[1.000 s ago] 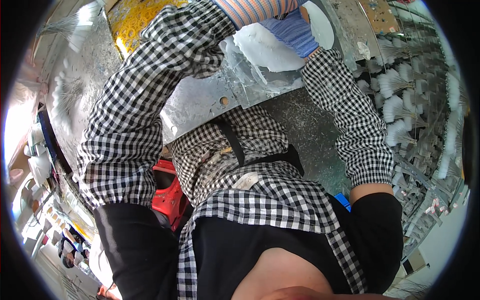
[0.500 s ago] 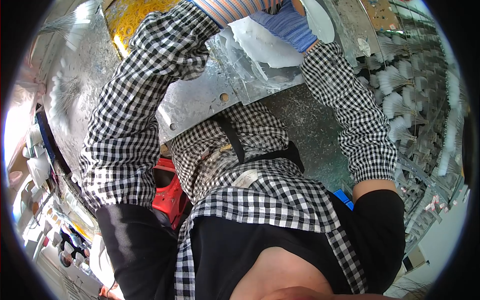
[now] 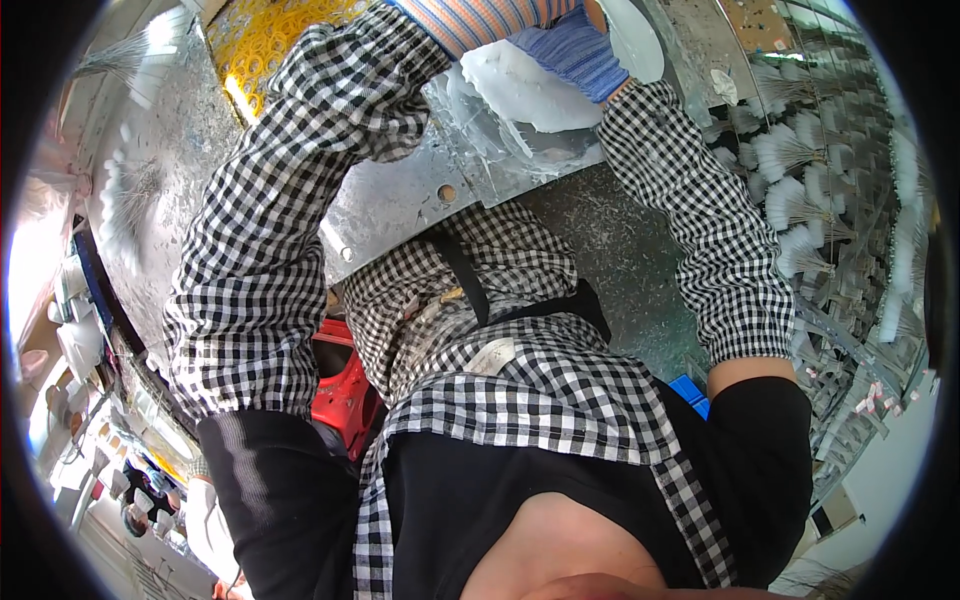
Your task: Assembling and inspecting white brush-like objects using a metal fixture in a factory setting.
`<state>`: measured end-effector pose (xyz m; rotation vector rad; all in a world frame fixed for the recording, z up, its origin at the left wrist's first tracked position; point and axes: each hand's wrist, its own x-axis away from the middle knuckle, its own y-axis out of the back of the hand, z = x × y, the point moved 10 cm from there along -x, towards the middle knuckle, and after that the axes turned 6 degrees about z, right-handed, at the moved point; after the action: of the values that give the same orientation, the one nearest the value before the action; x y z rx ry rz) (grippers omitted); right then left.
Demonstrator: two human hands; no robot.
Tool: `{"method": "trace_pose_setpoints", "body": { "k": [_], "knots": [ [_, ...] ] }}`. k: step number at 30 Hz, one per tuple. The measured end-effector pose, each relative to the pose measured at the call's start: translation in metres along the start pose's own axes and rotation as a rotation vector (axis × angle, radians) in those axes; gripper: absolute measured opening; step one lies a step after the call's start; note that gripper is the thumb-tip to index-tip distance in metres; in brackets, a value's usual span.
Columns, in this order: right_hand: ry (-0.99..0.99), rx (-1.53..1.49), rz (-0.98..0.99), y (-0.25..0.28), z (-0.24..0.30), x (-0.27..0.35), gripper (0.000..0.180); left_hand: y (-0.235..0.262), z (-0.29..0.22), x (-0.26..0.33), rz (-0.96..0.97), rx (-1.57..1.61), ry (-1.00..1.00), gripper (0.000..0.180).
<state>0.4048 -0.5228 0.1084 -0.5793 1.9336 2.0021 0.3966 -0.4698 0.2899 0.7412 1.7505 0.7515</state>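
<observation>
My left hand (image 3: 485, 22), in an orange and blue striped knit glove, reaches to the top edge of the view. Its fingers bend toward my right hand (image 3: 575, 58), which wears a blue knit glove. The two hands meet above a thick white paste (image 3: 530, 90) spread over a metal plate (image 3: 400, 200). Both hands look closed, but the upper edge cuts off their fingers, and whatever they hold is hidden. A smooth white rounded piece (image 3: 636, 40) lies just right of my right hand.
Yellow rings (image 3: 265, 55) fill a tray at the upper left. White bristle bundles lie on the left worktop (image 3: 130, 195), and many more bristle bundles (image 3: 805, 215) crowd the rack at right. Below the plate's left edge is a red plastic object (image 3: 345, 390); a blue object (image 3: 690, 395) is by my right elbow.
My left forearm and hand have shifted slightly to the right. The right hand has moved a little lower and left, staying close to the left one.
</observation>
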Motion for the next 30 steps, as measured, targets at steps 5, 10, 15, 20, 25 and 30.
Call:
{"method": "trace_pose_setpoints", "body": {
  "k": [5,10,15,20,25,30],
  "knots": [
    [0.042,0.067,-0.046,-0.014,-0.003,0.002,0.045,0.006,0.000,0.001,-0.015,-0.010,0.006,0.020],
    [0.106,-0.118,-0.139,-0.001,-0.014,0.009,0.039,0.006,-0.022,0.006,0.005,0.077,-0.048,0.023],
    [0.070,-0.295,-0.082,-0.009,-0.018,0.011,0.040,0.008,-0.030,0.012,0.052,0.096,-0.031,0.026],
    [0.030,-0.463,-0.024,-0.020,-0.022,0.015,0.042,0.004,-0.023,0.014,0.044,0.071,-0.035,0.026],
    [-0.011,-0.631,0.033,-0.029,-0.026,0.020,0.043,0.005,-0.026,0.011,0.051,0.083,-0.045,0.026],
    [-0.051,-0.800,0.093,-0.041,-0.027,0.022,0.045,0.001,-0.021,0.008,0.023,0.078,-0.055,0.025]
  ]
}}
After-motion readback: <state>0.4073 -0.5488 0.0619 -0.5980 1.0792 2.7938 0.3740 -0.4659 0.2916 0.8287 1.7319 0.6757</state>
